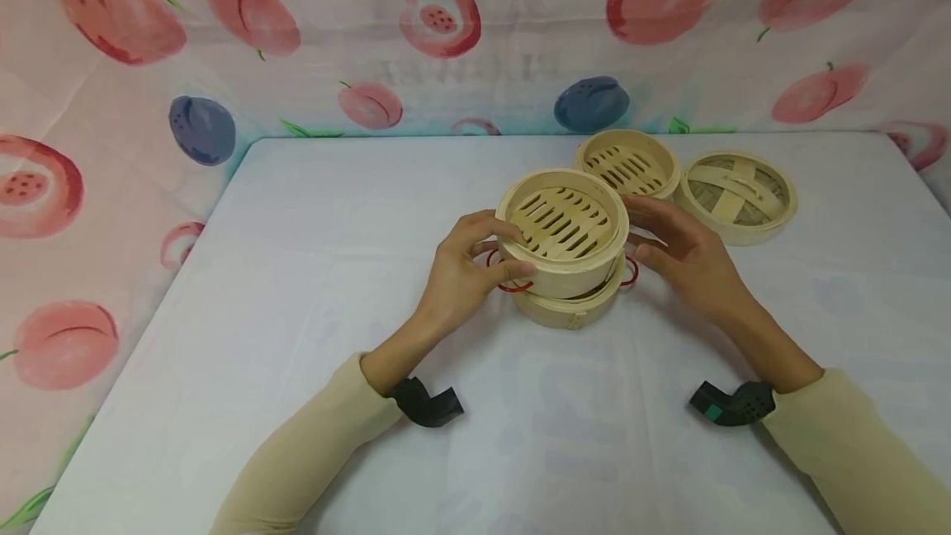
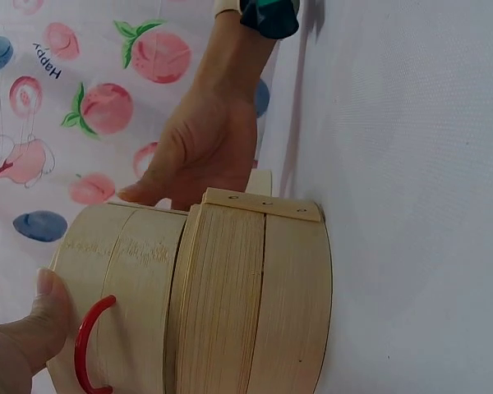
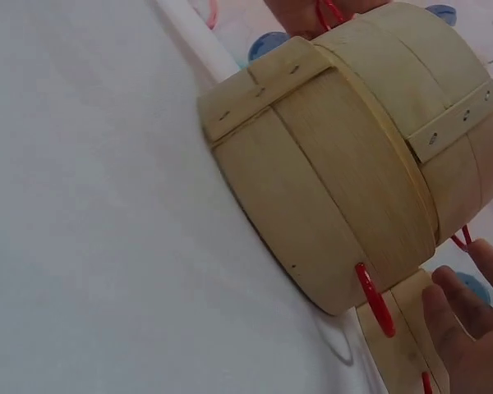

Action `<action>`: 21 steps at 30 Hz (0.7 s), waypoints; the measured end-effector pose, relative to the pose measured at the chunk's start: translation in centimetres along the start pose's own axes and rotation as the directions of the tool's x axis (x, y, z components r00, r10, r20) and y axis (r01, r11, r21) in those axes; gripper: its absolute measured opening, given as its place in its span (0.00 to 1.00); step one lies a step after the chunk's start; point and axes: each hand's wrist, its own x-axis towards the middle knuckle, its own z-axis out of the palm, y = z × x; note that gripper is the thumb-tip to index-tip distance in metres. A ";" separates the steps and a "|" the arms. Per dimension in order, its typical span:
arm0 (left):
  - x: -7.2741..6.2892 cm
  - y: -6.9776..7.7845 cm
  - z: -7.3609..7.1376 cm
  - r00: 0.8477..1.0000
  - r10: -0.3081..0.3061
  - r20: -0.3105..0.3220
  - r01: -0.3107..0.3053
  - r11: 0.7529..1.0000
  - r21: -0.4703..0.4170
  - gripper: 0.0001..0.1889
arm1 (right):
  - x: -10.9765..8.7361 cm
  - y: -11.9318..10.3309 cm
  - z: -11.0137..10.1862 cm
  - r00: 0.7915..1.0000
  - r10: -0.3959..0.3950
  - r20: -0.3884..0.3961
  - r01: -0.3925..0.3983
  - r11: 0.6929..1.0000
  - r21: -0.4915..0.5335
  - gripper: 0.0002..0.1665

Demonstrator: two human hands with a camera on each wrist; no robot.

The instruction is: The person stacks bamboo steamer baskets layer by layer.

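Observation:
A round bamboo steamer basket with a slatted base sits on top of a second steamer basket; the upper one is slightly tilted and off centre. My left hand grips the upper basket's left side, thumb on its outer wall and fingers over the rim. At the right side is my right hand, its fingers extended along the wall near a red handle; whether they touch it is hard to tell. In the right wrist view the lower basket stands on the table with another red handle.
Behind my right hand are another slatted steamer basket and a steamer with a woven lid, side by side. A white cloth covers the table. Fruit-printed fabric hangs along the back and left.

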 end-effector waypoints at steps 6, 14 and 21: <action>-0.1 0.0 0.1 1.000 0.012 0.001 -0.012 1.000 0.003 0.14 | 0.2 -0.1 0.1 1.000 0.000 -0.019 0.000 1.000 0.031 0.33; -0.4 0.0 0.2 1.000 -0.002 0.016 0.002 1.000 -0.011 0.15 | 0.3 -0.1 0.4 1.000 -0.006 -0.017 0.008 0.996 0.084 0.33; -0.4 -0.1 0.2 0.999 0.007 0.031 -0.006 1.000 -0.025 0.15 | 0.2 -0.1 0.4 1.000 0.007 0.006 -0.007 0.991 0.130 0.34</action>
